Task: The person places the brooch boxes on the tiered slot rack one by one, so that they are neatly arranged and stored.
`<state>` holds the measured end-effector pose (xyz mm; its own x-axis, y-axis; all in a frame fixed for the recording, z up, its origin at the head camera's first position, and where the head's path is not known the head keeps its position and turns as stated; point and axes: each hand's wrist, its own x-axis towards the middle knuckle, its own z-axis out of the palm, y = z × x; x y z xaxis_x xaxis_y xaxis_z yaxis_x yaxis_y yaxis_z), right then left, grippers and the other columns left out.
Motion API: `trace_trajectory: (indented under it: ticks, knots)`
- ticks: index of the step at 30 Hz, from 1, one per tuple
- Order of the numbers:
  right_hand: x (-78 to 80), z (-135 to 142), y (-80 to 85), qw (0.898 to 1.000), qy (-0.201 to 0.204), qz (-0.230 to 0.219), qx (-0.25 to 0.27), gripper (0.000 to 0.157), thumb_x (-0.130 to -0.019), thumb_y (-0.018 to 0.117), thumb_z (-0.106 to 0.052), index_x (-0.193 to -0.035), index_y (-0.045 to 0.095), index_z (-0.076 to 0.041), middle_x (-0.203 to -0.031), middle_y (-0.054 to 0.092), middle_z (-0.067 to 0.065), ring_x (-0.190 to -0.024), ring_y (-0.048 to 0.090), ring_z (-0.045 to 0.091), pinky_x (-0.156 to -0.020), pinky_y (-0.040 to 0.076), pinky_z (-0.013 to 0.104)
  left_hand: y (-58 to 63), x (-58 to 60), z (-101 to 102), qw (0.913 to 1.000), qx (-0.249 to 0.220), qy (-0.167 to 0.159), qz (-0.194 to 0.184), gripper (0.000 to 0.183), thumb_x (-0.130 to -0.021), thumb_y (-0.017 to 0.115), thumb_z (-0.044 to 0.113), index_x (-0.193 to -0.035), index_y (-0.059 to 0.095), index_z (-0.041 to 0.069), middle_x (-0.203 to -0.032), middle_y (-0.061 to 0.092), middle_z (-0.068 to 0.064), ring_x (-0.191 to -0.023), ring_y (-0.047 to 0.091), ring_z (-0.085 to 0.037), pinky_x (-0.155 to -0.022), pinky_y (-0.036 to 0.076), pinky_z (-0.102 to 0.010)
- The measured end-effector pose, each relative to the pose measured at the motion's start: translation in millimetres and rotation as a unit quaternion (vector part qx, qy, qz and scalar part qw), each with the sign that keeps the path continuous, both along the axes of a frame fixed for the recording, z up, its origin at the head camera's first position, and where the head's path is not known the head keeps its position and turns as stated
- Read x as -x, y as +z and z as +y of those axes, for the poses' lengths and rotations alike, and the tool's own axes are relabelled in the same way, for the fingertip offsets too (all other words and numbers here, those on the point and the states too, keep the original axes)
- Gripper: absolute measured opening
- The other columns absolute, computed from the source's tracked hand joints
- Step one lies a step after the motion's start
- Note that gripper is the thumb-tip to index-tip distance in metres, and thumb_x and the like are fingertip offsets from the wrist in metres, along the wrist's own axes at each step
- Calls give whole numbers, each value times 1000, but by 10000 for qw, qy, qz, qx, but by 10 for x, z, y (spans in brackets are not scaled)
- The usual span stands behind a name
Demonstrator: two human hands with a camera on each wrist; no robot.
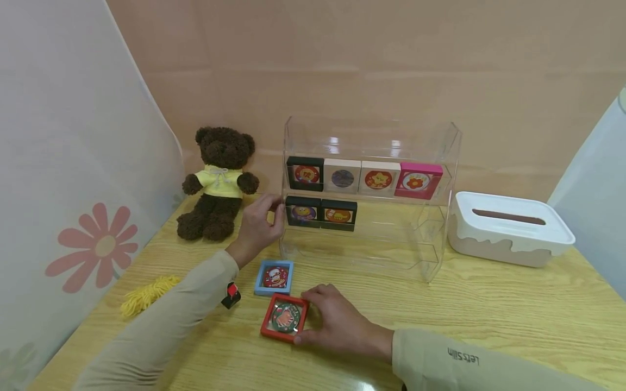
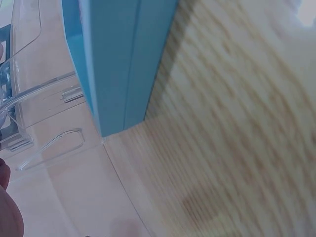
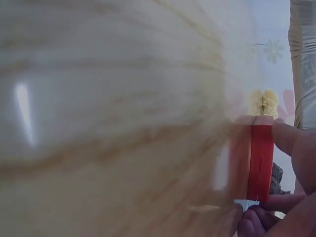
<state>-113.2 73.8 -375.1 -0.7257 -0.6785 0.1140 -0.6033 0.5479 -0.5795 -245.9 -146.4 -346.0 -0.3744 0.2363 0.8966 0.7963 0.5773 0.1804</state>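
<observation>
My left hand (image 1: 259,225) is at the left side of a clear display rack (image 1: 401,233). Its bent fingers and thumb grip the side edge, beside a black-framed badge (image 1: 303,212) on the lower tier; the fingertips are partly hidden. On the table, my right hand (image 1: 339,323) pinches a red square badge frame (image 1: 285,317) by its right side, thumb at the near corner. Inside that frame is a round green badge. Just behind lies a light blue frame (image 1: 274,278) with a red badge, which looms large as a blue frame (image 2: 116,64) in the left wrist view.
Four-tier wording aside, the rack's upper tier holds several framed badges, including a pink one (image 1: 418,181). A brown teddy bear (image 1: 220,184) sits left, yellow cord (image 1: 149,296) nearer. A small black-and-red item (image 1: 231,296) lies by the left sleeve. A tissue box (image 1: 511,228) stands right.
</observation>
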Motion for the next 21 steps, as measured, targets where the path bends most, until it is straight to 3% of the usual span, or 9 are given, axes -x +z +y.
trace_trajectory:
  ticks: [10,16,21]
  knots:
    - [18,24,48,9982,-91,-464,369,62,-68,83,-44,-112,58,-10,-107,58,-5,-103,52,14,-93,42,38,7,-10,6,9999,92,40,94,11,-86,58,-1,-95,63,-4,-84,61,-13,-68,61,-22,-58,52,-38]
    - [15,66,59,9924,-43,-693,1019,46,-68,86,-30,-103,60,-14,-99,60,-9,-90,56,11,-81,46,31,5,-15,8,9999,45,20,105,11,-85,58,-1,-95,63,-5,-84,62,-13,-68,61,-22,-58,52,-38]
    - [-2,90,47,9849,109,-586,1623,34,-70,84,-13,-98,65,-13,-96,64,-7,-85,60,9,-78,50,29,2,-8,-2,10000,32,4,71,11,-86,58,-2,-95,63,-4,-84,62,-13,-68,61,-22,-57,52,-39]
